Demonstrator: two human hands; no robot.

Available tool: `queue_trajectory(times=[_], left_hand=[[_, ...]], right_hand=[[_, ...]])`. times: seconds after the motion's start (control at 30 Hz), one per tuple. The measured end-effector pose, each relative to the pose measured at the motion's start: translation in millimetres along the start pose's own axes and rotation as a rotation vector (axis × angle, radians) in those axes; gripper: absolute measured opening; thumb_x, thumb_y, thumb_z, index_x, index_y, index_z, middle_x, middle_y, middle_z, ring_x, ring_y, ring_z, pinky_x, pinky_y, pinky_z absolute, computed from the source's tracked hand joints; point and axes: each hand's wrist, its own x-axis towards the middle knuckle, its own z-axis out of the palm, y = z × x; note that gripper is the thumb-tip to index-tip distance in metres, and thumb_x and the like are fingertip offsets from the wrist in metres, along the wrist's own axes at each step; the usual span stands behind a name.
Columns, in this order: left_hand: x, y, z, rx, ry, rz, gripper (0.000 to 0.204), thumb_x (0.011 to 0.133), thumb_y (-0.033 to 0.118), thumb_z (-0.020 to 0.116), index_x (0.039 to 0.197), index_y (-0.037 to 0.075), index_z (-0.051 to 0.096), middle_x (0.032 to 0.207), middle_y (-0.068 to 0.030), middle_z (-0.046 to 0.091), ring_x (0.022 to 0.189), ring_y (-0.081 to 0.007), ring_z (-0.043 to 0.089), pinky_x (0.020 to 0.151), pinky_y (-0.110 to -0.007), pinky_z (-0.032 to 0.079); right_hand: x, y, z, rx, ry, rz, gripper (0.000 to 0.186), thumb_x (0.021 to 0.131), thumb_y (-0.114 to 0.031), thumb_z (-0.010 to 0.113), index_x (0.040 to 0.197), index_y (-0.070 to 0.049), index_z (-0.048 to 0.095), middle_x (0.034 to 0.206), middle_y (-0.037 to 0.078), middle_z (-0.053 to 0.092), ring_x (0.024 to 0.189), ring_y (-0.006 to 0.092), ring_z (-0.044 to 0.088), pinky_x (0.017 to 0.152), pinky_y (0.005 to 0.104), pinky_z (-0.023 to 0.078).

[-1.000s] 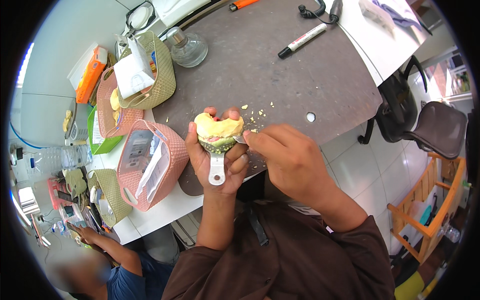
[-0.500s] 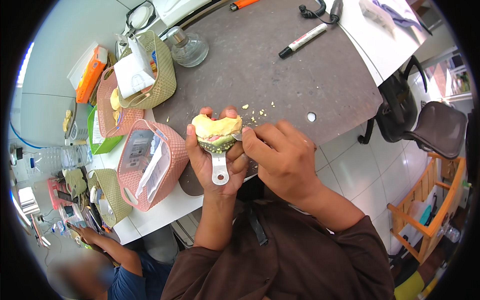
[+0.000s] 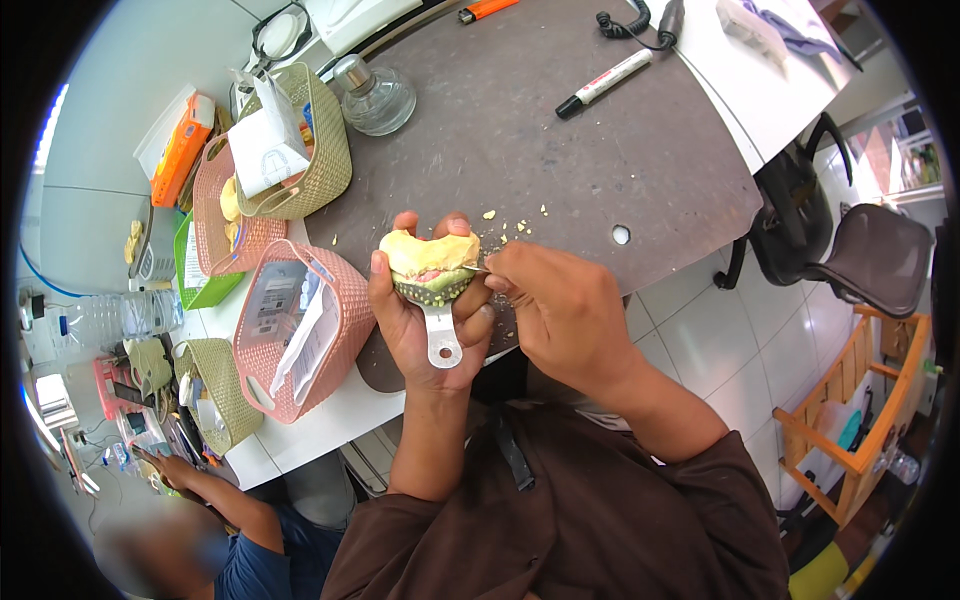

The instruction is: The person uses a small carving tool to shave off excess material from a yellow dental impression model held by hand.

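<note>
A perforated metal dental impression tray (image 3: 442,342) rests in my left hand (image 3: 402,318), its handle pointing toward me. Green impression material (image 3: 448,285) fills the tray, with a bit of pink showing, and lumpy yellow dental plaster (image 3: 428,252) sits on top. Fingers of the left hand curl round both sides. My right hand (image 3: 572,312) pinches a small thin metal tool (image 3: 476,268) whose tip meets the right edge where yellow and green join. Most of that tool is hidden by the fingers. Yellow crumbs (image 3: 489,215) lie on the brown board beyond.
Left of my hands stand a pink basket (image 3: 345,300) with papers and a green basket (image 3: 335,160). A glass bottle (image 3: 380,105) and a marker (image 3: 605,84) lie farther back on the brown board (image 3: 500,130). Another person's arm (image 3: 230,500) is at lower left.
My right hand has shifted slightly, its fingers turning at the plaster's edge. The tray in my left hand has tilted a little. Nothing has been let go.
</note>
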Motion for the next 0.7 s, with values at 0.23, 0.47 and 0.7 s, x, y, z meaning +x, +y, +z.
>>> queue_trajectory(times=[0.23,0.47,0.7], left_hand=[[2,10,-3,-0.265,-0.074,-0.096,0.055,0.109,0.055,0.033,0.151,0.024,0.046,0.134,-0.0154,0.042,0.058,-0.0121,0.039,0.041,-0.023,0.035],[1,3,0,-0.046,-0.123,-0.097,0.062,0.107,0.057,0.037,0.153,0.017,0.046,0.139,-0.0191,0.038,0.059,-0.0117,0.042,0.042,-0.021,0.04],[9,0,-7,0.087,-0.176,-0.193,0.062,0.105,0.059,0.039,0.147,0.017,0.052,0.148,-0.0304,0.046,0.082,-0.0254,0.061,0.067,-0.034,0.055]], right_hand=[[4,-3,-35,-0.098,-0.042,-0.07,0.015,0.084,-0.008,0.069,0.099,-0.011,0.069,0.086,0.002,0.067,0.076,0.0234,0.064,0.063,0.0362,0.051],[-5,11,-25,0.048,-0.035,-0.103,0.029,0.083,-0.002,0.068,0.11,-0.011,0.075,0.089,0.004,0.068,0.078,0.0243,0.064,0.065,0.0363,0.052],[-10,13,-26,0.007,-0.014,-0.105,0.031,0.08,0.0,0.068,0.109,-0.012,0.075,0.088,0.002,0.067,0.077,0.0234,0.063,0.063,0.0359,0.052]])
